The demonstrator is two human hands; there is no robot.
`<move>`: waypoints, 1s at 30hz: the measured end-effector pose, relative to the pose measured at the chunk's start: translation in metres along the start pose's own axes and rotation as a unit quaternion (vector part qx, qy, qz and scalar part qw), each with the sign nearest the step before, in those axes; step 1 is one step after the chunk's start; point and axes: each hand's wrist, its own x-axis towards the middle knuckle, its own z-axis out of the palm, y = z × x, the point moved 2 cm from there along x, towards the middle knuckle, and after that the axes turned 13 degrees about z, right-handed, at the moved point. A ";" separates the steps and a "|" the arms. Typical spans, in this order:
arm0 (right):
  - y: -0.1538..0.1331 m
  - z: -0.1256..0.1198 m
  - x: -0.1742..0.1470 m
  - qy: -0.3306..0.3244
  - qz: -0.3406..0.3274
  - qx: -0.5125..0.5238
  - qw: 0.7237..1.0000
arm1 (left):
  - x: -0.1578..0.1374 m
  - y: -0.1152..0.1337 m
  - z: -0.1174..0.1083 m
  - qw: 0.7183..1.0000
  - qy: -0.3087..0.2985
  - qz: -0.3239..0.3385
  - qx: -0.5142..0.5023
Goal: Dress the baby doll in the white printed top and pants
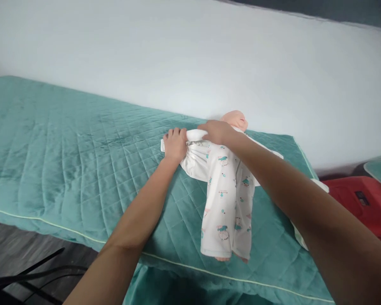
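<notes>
A baby doll [236, 118] lies on the green quilted bedspread [114, 178], its head by the wall and its feet toward me. Its white printed clothes [222, 203] show small teal and pink figures. Beside the doll's body is a white diaper [197, 163], gathered along the edge and rolled at the top. My left hand [175, 146] grips the diaper's left end, fingers curled over it. At the other end of the roll, close to the doll's chest, my right hand [216, 132] is closed on the diaper. My right forearm hides part of the doll.
A white wall [178, 55] rises behind the bed. To the right stands a red case [362, 203], with a white object [320, 185] near the bed's edge. Dark cables or rods [38, 275] lie at lower left above the grey floor [0, 237].
</notes>
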 end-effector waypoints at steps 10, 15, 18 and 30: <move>0.028 0.006 -0.024 0.101 0.022 0.187 0.977 | 0.009 0.005 0.005 0.994 -0.024 0.105 0.018; 0.101 0.042 -0.075 0.239 0.168 0.314 0.903 | 0.008 0.002 0.002 0.996 -0.022 0.076 0.027; 0.127 0.076 -0.089 0.246 0.222 0.272 0.903 | 0.007 0.000 0.002 0.998 -0.017 0.061 0.029; 0.146 0.105 -0.098 0.277 0.347 0.219 0.869 | 0.012 0.067 -0.040 0.949 0.058 0.163 -0.265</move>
